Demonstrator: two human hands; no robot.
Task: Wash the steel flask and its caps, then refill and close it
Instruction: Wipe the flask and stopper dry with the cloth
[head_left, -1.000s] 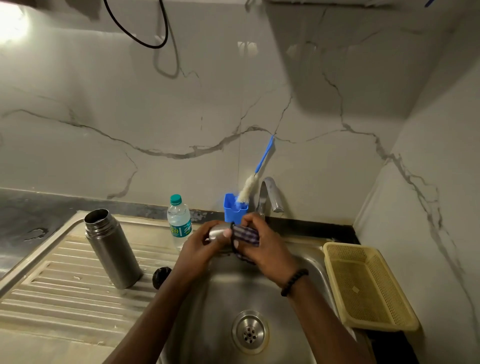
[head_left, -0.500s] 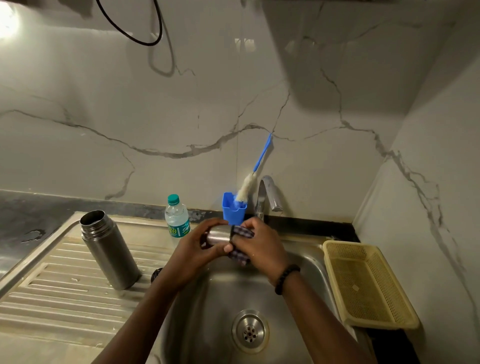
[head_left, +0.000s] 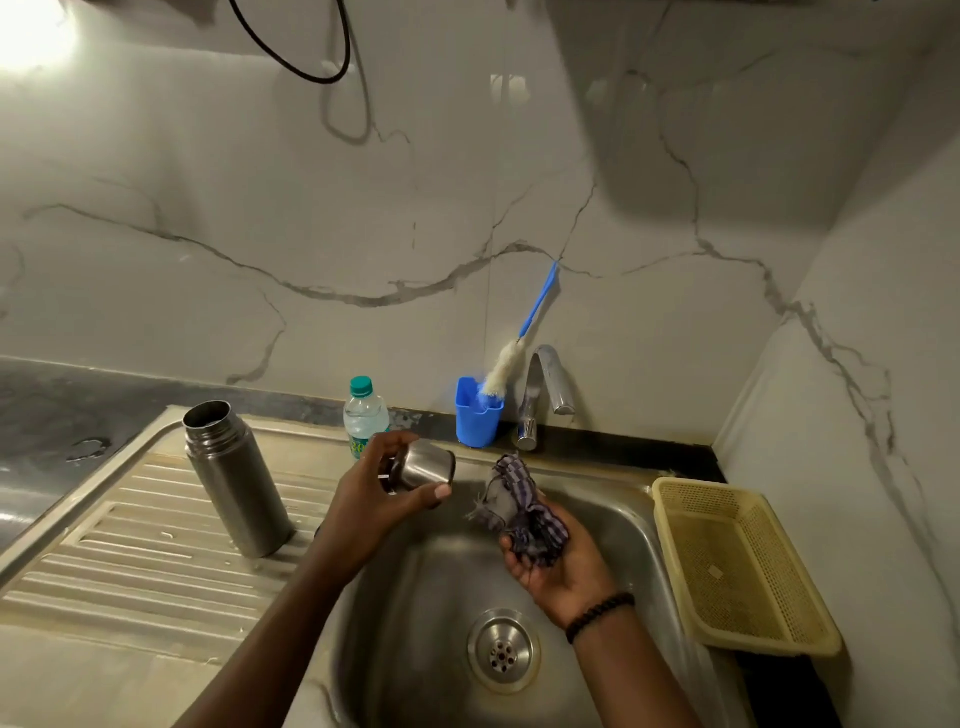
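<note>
Over the steel sink (head_left: 613, 525), the open flask (head_left: 236, 483) stands upright on the drainboard (left of the basin); my left hand (head_left: 371, 501) curls around the steel cap (head_left: 427, 464), and my right hand (head_left: 563, 569) cradles the checked cloth (head_left: 519, 512) in loosely bent fingers

You have one view only, from the camera on your head, so no second view shares any of it. It looks forward and down at the sink (head_left: 613, 525) from close above its near rim, facing the marble wall (head_left: 363, 218) behind the sink, with the tap (head_left: 545, 384) at the sink's far edge.
</note>
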